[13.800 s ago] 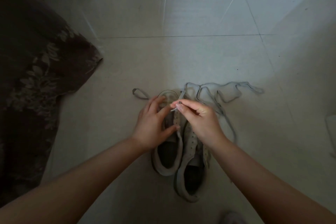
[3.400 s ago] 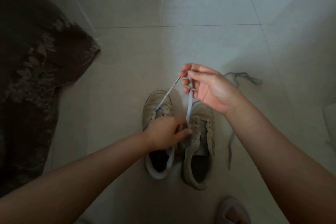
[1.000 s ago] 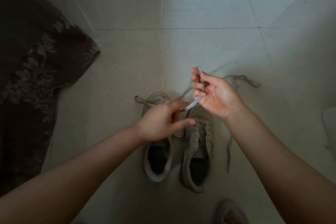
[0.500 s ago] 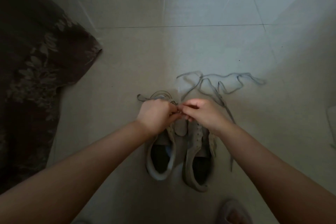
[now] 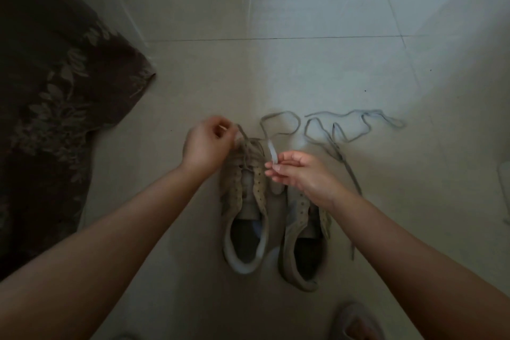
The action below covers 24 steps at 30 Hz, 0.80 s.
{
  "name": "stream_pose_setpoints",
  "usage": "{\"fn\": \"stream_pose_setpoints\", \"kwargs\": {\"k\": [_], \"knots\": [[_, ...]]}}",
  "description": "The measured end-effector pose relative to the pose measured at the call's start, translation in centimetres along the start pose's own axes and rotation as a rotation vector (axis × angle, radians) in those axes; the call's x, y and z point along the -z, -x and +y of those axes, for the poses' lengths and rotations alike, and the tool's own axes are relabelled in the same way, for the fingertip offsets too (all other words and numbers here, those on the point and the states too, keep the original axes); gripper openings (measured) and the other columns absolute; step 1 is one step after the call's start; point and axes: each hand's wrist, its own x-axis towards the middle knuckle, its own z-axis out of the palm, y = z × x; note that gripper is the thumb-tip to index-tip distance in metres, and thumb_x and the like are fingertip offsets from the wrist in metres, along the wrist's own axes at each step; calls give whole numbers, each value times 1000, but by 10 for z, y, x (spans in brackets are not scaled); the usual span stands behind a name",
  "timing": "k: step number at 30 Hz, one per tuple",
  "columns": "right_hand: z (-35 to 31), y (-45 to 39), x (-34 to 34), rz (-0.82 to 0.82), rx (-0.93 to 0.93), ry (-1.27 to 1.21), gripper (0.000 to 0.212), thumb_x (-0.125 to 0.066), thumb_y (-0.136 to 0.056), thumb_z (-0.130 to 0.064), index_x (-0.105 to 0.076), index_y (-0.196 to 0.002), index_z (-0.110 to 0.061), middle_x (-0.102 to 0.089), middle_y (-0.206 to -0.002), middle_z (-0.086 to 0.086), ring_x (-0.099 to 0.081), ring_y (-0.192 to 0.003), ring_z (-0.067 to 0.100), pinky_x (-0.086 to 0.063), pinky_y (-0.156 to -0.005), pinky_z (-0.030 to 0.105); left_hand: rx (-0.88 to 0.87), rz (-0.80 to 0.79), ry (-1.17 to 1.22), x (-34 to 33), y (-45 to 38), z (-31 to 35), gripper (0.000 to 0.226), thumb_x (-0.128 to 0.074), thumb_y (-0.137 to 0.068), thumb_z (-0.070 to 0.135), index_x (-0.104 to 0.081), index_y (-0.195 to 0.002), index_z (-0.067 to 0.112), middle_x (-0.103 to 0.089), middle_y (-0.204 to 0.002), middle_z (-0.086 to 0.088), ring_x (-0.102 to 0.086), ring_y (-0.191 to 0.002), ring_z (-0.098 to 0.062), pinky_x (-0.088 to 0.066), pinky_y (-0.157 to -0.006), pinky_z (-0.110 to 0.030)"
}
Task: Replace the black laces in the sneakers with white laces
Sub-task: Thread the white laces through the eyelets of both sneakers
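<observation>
Dimly lit tiled floor, seen from above. Two pale sneakers side by side, toes pointing away: left sneaker and right sneaker, touching or nearly so along their inner sides. Left hand curled at the toe of the left sneaker, fingers pinching one end of the white lace up and to the left. Right hand over the front of the right sneaker, thumb and fingertips pinching the other end of that lace, a pale flat strip rising from the first eyelets. Loose lace in loops on the floor beyond the shoes, one tail trailing down past the right sneaker; colour hard to judge in this light. Dark floral fabric at left. Slipper toe at bottom edge. No brand marks, labels or writing legible anywhere.
</observation>
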Motion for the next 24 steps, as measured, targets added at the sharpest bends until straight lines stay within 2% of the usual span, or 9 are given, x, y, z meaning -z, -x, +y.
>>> {"fn": "stream_pose_setpoints", "kwargs": {"k": [3,5,6,7,9,12,16,19,24], "knots": [[1,1,-5,19,35,158,9,-61,-89,-4,-63,-94,-11,-75,-90,-3,-68,-80,7,-49,-60,16,131,147,207,5,-11,5,9,-51,-95,18,-52,-103,14,-69,-78,-1,-60,-53,-11,-49,-60,-26],[3,-1,-7,50,50,217,8,-62,-89,-7,-64,-96,-12,-74,-93,-4,-67,-85,5,-50,-64,14,126,110,105,3,-5,3,37,-52,-93,21,-42,-128,17,-70,-78,3,-64,-61,-13,-49,-65,-27],[5,-2,-8,75,48,200,9,-61,-89,-6,-63,-98,-9,-73,-95,-1,-67,-85,7,-52,-66,14,101,84,-2,2,2,0,43,-54,-92,24,-40,-133,19,-67,-74,4,-63,-63,-13,-49,-64,-28],[6,-2,-10,101,42,169,11,-61,-89,-3,-63,-100,-4,-71,-96,3,-66,-84,9,-53,-69,14,55,59,-115,-2,13,-3,41,-55,-91,26,-44,-130,21,-63,-69,6,-61,-63,-13,-47,-61,-28],[9,-2,-13,142,33,148,13,-62,-87,1,-62,-101,1,-68,-93,8,-65,-81,13,-55,-70,15,-69,-5,-311,-9,38,-8,20,-59,-89,30,-62,-107,22,-52,-66,9,-55,-65,-14,-37,-55,-25],[14,-3,-16,184,52,158,12,-66,-83,5,-63,-92,-2,-66,-95,14,-67,-81,17,-56,-70,18,-212,-83,-436,-19,60,-21,10,-69,-81,30,-74,-81,20,-52,-74,3,-56,-80,-21,-32,-60,-23],[16,-7,-17,275,81,138,13,-69,-80,4,-63,-87,-5,-67,-94,17,-67,-80,20,-57,-75,24,-104,-194,-392,-24,63,-23,14,-70,-79,32,-76,-90,25,-59,-87,-3,-55,-88,-21,-34,-64,-24],[18,-8,-18,328,139,268,16,-72,-80,-4,-63,-80,-17,-69,-87,7,-65,-75,18,-55,-76,27,-65,-189,-388,-30,61,-18,18,-68,-82,30,-75,-98,26,-61,-96,-6,-55,-94,-21,-37,-68,-24],[22,-10,-24,364,256,324,27,-70,-80,0,-57,-74,-24,-65,-76,-1,-62,-71,11,-51,-73,26,-9,-185,-383,-34,60,-19,26,-65,-85,32,-71,-110,27,-60,-101,-7,-54,-100,-23,-37,-72,-24]]}}
